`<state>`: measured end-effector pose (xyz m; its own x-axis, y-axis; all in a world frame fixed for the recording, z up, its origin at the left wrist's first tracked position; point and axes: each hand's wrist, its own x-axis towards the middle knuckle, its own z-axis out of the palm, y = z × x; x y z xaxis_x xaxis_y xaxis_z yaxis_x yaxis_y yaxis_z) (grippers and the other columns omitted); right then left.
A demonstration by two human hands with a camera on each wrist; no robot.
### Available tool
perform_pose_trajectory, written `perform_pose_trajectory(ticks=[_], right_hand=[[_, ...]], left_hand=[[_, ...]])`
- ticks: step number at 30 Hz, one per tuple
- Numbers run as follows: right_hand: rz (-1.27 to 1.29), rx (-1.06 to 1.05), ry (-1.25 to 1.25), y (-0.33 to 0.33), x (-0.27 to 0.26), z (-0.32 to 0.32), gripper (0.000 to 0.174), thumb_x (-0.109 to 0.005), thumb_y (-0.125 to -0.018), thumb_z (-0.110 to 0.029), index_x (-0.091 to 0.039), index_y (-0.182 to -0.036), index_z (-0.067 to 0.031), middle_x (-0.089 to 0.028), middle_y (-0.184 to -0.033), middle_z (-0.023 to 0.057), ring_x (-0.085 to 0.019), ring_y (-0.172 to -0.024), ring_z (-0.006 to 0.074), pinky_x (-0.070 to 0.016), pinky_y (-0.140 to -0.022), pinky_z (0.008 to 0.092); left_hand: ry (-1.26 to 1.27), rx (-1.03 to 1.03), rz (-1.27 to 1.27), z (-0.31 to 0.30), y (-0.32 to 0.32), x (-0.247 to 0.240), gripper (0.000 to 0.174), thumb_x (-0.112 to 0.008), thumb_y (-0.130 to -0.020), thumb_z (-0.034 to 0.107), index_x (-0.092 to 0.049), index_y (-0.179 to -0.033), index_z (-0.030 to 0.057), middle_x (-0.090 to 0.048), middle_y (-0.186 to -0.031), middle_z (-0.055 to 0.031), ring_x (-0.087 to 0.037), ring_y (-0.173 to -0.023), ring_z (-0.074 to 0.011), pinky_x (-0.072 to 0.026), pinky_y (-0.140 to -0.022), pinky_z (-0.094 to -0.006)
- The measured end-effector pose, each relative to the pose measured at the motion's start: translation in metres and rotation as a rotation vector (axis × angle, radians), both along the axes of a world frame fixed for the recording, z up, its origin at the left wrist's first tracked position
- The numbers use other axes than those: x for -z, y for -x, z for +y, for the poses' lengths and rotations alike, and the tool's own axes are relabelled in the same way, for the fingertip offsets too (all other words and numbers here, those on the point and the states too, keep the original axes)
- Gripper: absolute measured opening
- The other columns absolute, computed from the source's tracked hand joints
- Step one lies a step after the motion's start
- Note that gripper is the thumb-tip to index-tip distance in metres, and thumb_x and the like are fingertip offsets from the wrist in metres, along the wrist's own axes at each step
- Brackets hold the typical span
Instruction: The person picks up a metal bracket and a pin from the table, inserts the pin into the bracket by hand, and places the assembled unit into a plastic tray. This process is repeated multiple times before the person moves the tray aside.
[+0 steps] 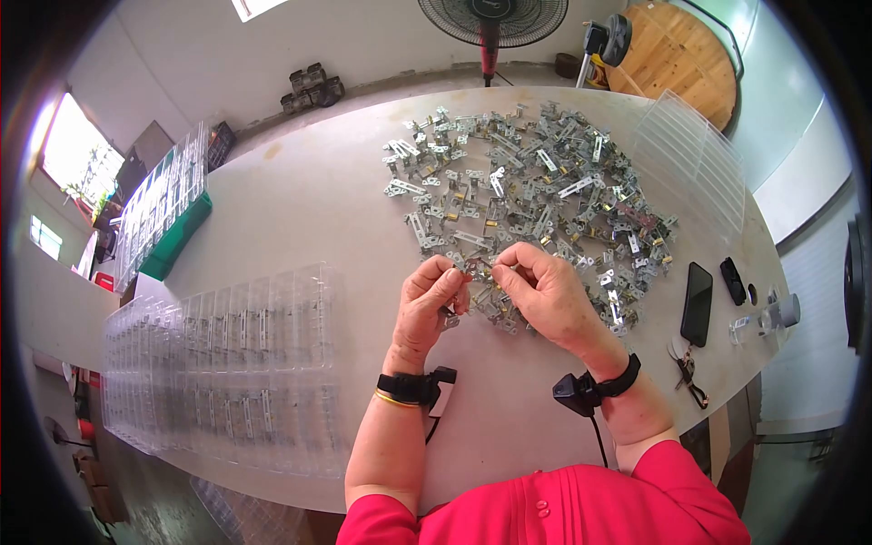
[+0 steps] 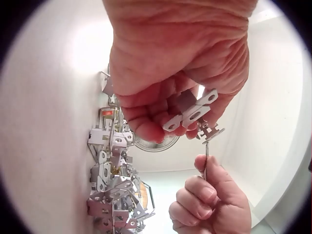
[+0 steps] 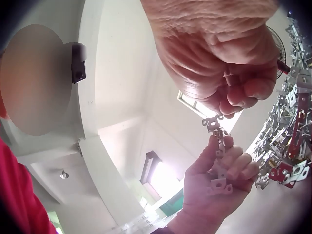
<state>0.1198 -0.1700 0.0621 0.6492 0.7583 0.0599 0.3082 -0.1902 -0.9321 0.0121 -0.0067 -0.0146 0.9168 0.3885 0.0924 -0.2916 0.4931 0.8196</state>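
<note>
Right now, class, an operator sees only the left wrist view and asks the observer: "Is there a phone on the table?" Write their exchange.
Observer: Yes, a black phone, right of the pile of parts.
Operator: What's on the table at the person's left?
Observer: A clear tray with rows of parts.
Operator: What's worn just behind the right hand?
Observer: A black strap with a small camera.
</note>
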Motion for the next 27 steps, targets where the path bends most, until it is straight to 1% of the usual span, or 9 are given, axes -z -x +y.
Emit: perform_pose_trajectory(ticks=[4,7,9,11,14,17,19,22,27], right_hand=[[-0.078,0.022,0.046,0.002,-0.005,-0.001,0.013,-0.063,-0.096,-0.017,-0.063,-0.096,-0.0034,-0.053,-0.06,0.002,-0.046,-0.054,0.0084,-0.037,-0.05,0.029],[-0.089,0.032,0.003,0.001,-0.002,0.0,0.014,-0.063,-0.097,-0.017,-0.062,-0.1,-0.0034,-0.057,-0.063,0.0053,-0.05,-0.056,0.0104,-0.0397,-0.053,0.0297],[-0.073,0.025,0.003,-0.001,0.002,0.0,0.015,-0.063,-0.097,-0.017,-0.061,-0.102,-0.0031,-0.057,-0.064,0.0049,-0.051,-0.057,0.01,-0.0406,-0.054,0.0294],[-0.057,0.02,0.003,-0.001,0.002,-0.001,0.016,-0.062,-0.098,-0.017,-0.06,-0.103,-0.0027,-0.057,-0.065,0.0045,-0.052,-0.059,0.0096,-0.0415,-0.055,0.0291],[0.031,-0.025,0.027,-0.001,-0.004,-0.002,0.016,-0.06,-0.099,-0.017,-0.06,-0.104,-0.0018,-0.057,-0.067,0.0029,-0.053,-0.061,0.0085,-0.0424,-0.056,0.028],[0.121,-0.051,0.032,-0.002,-0.006,-0.001,0.017,-0.057,-0.101,-0.018,-0.06,-0.107,-0.0018,-0.058,-0.07,0.0,-0.053,-0.062,0.0065,-0.0425,-0.056,0.0251],[0.35,-0.082,0.017,-0.005,-0.005,-0.001,0.02,-0.052,-0.104,-0.019,-0.059,-0.112,-0.0021,-0.058,-0.073,-0.001,-0.051,-0.061,0.0053,-0.0421,-0.055,0.0219],[0.462,-0.125,-0.006,-0.011,-0.003,-0.001,0.024,-0.049,-0.106,-0.02,-0.059,-0.116,-0.0016,-0.057,-0.074,-0.0014,-0.05,-0.06,0.0048,-0.0418,-0.054,0.0204],[0.509,-0.137,-0.008,-0.013,-0.004,-0.001,0.024,-0.049,-0.106,-0.021,-0.06,-0.115,-0.0015,-0.058,-0.074,-0.0011,-0.05,-0.06,0.0048,-0.0417,-0.053,0.0206]], left_hand=[[-0.022,-0.008,0.02,0.0,0.001,-0.001,0.02,-0.065,-0.098,0.021,-0.061,-0.093,0.0016,-0.058,-0.07,-0.002,-0.054,-0.062,-0.012,-0.0441,-0.059,-0.0256],[-0.069,-0.017,0.033,0.0,0.001,0.0,0.019,-0.063,-0.098,0.021,-0.062,-0.094,0.002,-0.056,-0.071,-0.0017,-0.053,-0.063,-0.012,-0.0437,-0.06,-0.0258],[-0.102,-0.022,0.041,0.001,0.001,0.0,0.019,-0.061,-0.099,0.02,-0.062,-0.095,0.0022,-0.055,-0.07,-0.0013,-0.052,-0.063,-0.0121,-0.0432,-0.06,-0.0261],[-0.106,-0.035,0.047,0.001,0.001,0.0,0.02,-0.067,-0.097,0.022,-0.063,-0.093,0.0025,-0.058,-0.072,-0.0004,-0.054,-0.064,-0.0107,-0.0441,-0.06,-0.0247],[-0.225,0.002,0.071,0.004,0.002,-0.001,0.02,-0.068,-0.096,0.022,-0.063,-0.092,0.0028,-0.057,-0.073,0.0012,-0.053,-0.064,-0.0087,-0.043,-0.06,-0.0236],[-0.244,0.037,0.086,-0.001,0.001,-0.003,0.02,-0.069,-0.096,0.022,-0.064,-0.092,0.0033,-0.057,-0.074,0.0025,-0.052,-0.065,-0.0068,-0.0419,-0.06,-0.0225],[-0.263,0.039,0.093,-0.002,0.001,-0.003,0.02,-0.069,-0.096,0.022,-0.064,-0.092,0.0035,-0.057,-0.074,0.0028,-0.051,-0.065,-0.0064,-0.0418,-0.06,-0.0223],[-0.278,0.044,0.101,-0.001,0.002,-0.003,0.02,-0.07,-0.095,0.022,-0.064,-0.092,0.0036,-0.057,-0.074,0.0031,-0.051,-0.066,-0.006,-0.0417,-0.06,-0.0221],[-0.291,0.066,0.126,-0.003,0.002,-0.006,0.021,-0.072,-0.094,0.023,-0.065,-0.092,0.0033,-0.057,-0.074,0.0031,-0.051,-0.066,-0.0061,-0.0419,-0.06,-0.0221]])
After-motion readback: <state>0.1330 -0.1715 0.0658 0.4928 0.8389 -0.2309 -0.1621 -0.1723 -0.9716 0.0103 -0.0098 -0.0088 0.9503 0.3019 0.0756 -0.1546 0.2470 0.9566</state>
